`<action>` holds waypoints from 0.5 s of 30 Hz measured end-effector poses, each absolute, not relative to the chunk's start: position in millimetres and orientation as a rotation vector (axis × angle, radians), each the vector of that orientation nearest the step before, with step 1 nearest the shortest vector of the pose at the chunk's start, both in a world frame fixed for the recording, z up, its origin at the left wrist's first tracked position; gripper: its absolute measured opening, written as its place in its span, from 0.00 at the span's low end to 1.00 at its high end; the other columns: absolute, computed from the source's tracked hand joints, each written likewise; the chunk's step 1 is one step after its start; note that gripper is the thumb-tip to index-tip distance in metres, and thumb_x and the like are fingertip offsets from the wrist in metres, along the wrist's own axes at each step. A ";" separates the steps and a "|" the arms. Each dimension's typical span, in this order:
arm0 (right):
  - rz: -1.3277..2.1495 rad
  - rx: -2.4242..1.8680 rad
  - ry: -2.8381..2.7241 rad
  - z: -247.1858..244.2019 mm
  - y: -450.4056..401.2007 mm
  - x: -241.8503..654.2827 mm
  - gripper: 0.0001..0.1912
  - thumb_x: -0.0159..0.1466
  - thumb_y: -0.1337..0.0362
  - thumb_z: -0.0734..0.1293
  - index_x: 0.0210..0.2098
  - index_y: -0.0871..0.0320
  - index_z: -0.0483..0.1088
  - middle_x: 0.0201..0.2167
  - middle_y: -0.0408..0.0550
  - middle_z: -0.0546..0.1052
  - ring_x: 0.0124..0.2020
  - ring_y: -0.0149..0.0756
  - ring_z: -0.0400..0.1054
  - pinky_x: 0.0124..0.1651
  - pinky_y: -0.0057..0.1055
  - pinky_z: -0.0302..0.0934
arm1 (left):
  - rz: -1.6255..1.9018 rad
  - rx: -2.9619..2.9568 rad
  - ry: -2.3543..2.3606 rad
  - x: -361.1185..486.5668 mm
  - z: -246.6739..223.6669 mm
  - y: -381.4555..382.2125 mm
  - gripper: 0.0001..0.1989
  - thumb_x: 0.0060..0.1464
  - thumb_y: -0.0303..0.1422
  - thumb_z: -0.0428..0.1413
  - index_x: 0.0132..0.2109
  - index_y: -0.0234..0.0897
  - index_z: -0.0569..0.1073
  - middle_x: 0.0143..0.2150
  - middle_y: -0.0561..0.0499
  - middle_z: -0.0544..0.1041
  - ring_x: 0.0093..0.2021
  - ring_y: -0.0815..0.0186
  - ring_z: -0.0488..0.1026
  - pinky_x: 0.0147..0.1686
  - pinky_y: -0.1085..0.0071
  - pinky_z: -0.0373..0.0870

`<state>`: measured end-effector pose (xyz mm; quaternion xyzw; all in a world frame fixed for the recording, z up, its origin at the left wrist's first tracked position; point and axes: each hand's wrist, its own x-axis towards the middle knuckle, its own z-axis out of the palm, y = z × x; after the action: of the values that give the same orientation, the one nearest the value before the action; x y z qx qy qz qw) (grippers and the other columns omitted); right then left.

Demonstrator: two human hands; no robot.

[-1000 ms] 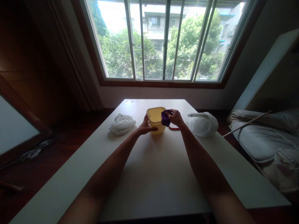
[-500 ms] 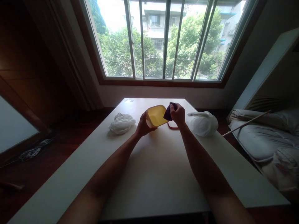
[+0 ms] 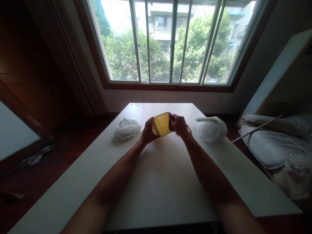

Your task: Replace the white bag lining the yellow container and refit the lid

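Note:
A yellow container [image 3: 162,124] is held tilted above the white table [image 3: 161,188], its open side toward me. My left hand [image 3: 148,131] grips it around its left side. At its right rim, my right hand [image 3: 179,125] is closed on a dark purple cloth [image 3: 171,123], which touches the container's edge. Most of the cloth is hidden by the fingers. Behind my right hand, a red-edged item [image 3: 189,129] lies on the table, mostly covered.
A crumpled white plastic bag [image 3: 127,129] lies on the table's left side. On the right rests a rounded white plastic bag [image 3: 213,130]. A thin stick [image 3: 258,128] leans over folded bedding [image 3: 270,143] beyond the table's right edge.
My right hand has moved left and slightly down with the cloth, onto the container's rim. The container has turned in my left hand and tilted more.

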<state>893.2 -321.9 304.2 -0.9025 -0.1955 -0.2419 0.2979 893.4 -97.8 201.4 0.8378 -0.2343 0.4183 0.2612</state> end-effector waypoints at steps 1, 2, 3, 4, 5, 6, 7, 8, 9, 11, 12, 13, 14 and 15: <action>-0.585 -2.410 -0.579 302.8 -321.4 892.8 0.17 0.72 0.58 0.60 0.46 0.59 0.77 0.37 0.56 0.82 0.36 0.40 0.76 0.41 0.29 0.63 | 1.122 2.265 -0.629 892.7 201.4 -98.1 0.61 0.39 0.42 0.71 0.71 0.36 0.44 0.68 0.32 0.58 0.67 0.39 0.58 0.62 0.44 0.65; -0.511 -2.420 -0.648 301.3 -320.7 892.4 0.16 0.71 0.58 0.61 0.45 0.58 0.77 0.37 0.55 0.82 0.35 0.39 0.75 0.40 0.28 0.63 | 1.114 2.260 -0.624 891.8 201.6 -98.6 0.60 0.39 0.42 0.71 0.71 0.35 0.45 0.68 0.32 0.58 0.67 0.39 0.58 0.63 0.44 0.64; -0.423 -2.425 -0.722 299.5 -319.9 891.9 0.15 0.70 0.58 0.62 0.43 0.58 0.78 0.37 0.54 0.82 0.35 0.38 0.75 0.38 0.27 0.63 | 1.110 2.256 -0.620 890.8 201.8 -99.0 0.59 0.40 0.42 0.71 0.71 0.35 0.45 0.68 0.32 0.58 0.67 0.39 0.58 0.63 0.44 0.64; -0.332 -2.424 -0.795 297.6 -319.0 891.4 0.13 0.69 0.58 0.64 0.42 0.58 0.78 0.37 0.53 0.82 0.34 0.37 0.74 0.37 0.26 0.63 | 1.109 2.253 -0.620 889.9 202.0 -99.3 0.59 0.40 0.43 0.70 0.71 0.35 0.46 0.68 0.32 0.58 0.67 0.39 0.58 0.63 0.45 0.64; -0.249 -2.422 -0.861 295.7 -318.0 890.8 0.12 0.68 0.58 0.65 0.41 0.58 0.78 0.37 0.52 0.81 0.33 0.36 0.74 0.36 0.26 0.62 | 1.114 2.253 -0.622 889.2 202.2 -99.5 0.58 0.41 0.43 0.70 0.71 0.35 0.46 0.68 0.32 0.58 0.67 0.39 0.58 0.63 0.45 0.65; -0.180 -2.424 -0.913 293.8 -316.9 890.2 0.12 0.68 0.59 0.66 0.40 0.59 0.78 0.36 0.52 0.81 0.32 0.35 0.73 0.35 0.26 0.62 | 1.124 2.253 -0.628 888.6 202.3 -99.5 0.58 0.41 0.44 0.70 0.71 0.35 0.46 0.68 0.32 0.58 0.67 0.39 0.58 0.63 0.44 0.65; -0.125 -2.432 -0.955 292.0 -315.7 889.5 0.11 0.67 0.59 0.66 0.39 0.59 0.79 0.35 0.51 0.81 0.31 0.34 0.72 0.33 0.26 0.61 | 1.135 2.254 -0.637 888.2 202.3 -99.3 0.59 0.41 0.45 0.70 0.71 0.36 0.46 0.67 0.32 0.59 0.67 0.39 0.59 0.63 0.44 0.65; -0.082 -2.444 -0.991 290.5 -314.6 888.9 0.11 0.66 0.59 0.67 0.38 0.60 0.79 0.34 0.51 0.80 0.30 0.34 0.71 0.32 0.26 0.60 | 1.148 2.256 -0.647 888.0 202.2 -99.0 0.59 0.41 0.45 0.70 0.71 0.36 0.46 0.67 0.33 0.59 0.67 0.39 0.59 0.63 0.43 0.65; -0.055 -2.460 -1.013 289.2 -313.6 888.2 0.11 0.66 0.59 0.67 0.37 0.60 0.79 0.33 0.51 0.80 0.29 0.33 0.70 0.32 0.26 0.59 | 1.160 2.259 -0.660 888.0 202.1 -98.7 0.60 0.40 0.45 0.70 0.71 0.37 0.45 0.67 0.33 0.59 0.67 0.39 0.59 0.62 0.43 0.65; -0.029 -2.499 -1.018 287.3 -311.9 886.8 0.12 0.65 0.60 0.66 0.36 0.60 0.79 0.32 0.50 0.79 0.27 0.32 0.68 0.31 0.27 0.58 | 1.169 2.277 -0.693 888.2 201.9 -98.1 0.60 0.41 0.44 0.70 0.72 0.38 0.43 0.67 0.33 0.59 0.67 0.39 0.59 0.62 0.43 0.65; -0.013 -2.517 -1.017 286.5 -311.1 886.2 0.12 0.65 0.60 0.66 0.36 0.60 0.78 0.32 0.50 0.79 0.27 0.32 0.67 0.30 0.27 0.57 | 1.167 2.290 -0.711 888.4 201.9 -97.9 0.61 0.41 0.43 0.70 0.72 0.39 0.42 0.67 0.33 0.58 0.68 0.39 0.58 0.62 0.43 0.65; 0.011 -2.531 -1.015 285.9 -310.5 885.6 0.12 0.65 0.60 0.65 0.36 0.60 0.78 0.32 0.50 0.79 0.27 0.32 0.67 0.30 0.27 0.57 | 1.163 2.302 -0.728 888.4 201.8 -97.7 0.61 0.41 0.43 0.70 0.72 0.39 0.42 0.68 0.32 0.58 0.68 0.39 0.58 0.63 0.43 0.65; 0.042 -2.541 -1.007 285.4 -310.0 885.1 0.12 0.65 0.60 0.65 0.35 0.60 0.78 0.31 0.50 0.78 0.26 0.32 0.66 0.29 0.28 0.57 | 1.159 2.310 -0.742 888.5 201.7 -97.6 0.61 0.41 0.43 0.70 0.72 0.39 0.41 0.68 0.32 0.58 0.68 0.39 0.58 0.63 0.42 0.65; 0.080 -2.541 -1.004 285.0 -309.5 884.6 0.12 0.64 0.59 0.65 0.35 0.59 0.78 0.30 0.50 0.78 0.25 0.33 0.66 0.29 0.29 0.57 | 1.155 2.316 -0.751 888.4 201.6 -97.6 0.61 0.42 0.43 0.70 0.72 0.40 0.41 0.68 0.32 0.58 0.68 0.39 0.58 0.63 0.42 0.64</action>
<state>884.6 -309.5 285.0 -0.9103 -0.3597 0.0287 0.2026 888.4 -97.6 201.6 0.8382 -0.2718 0.4179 0.2213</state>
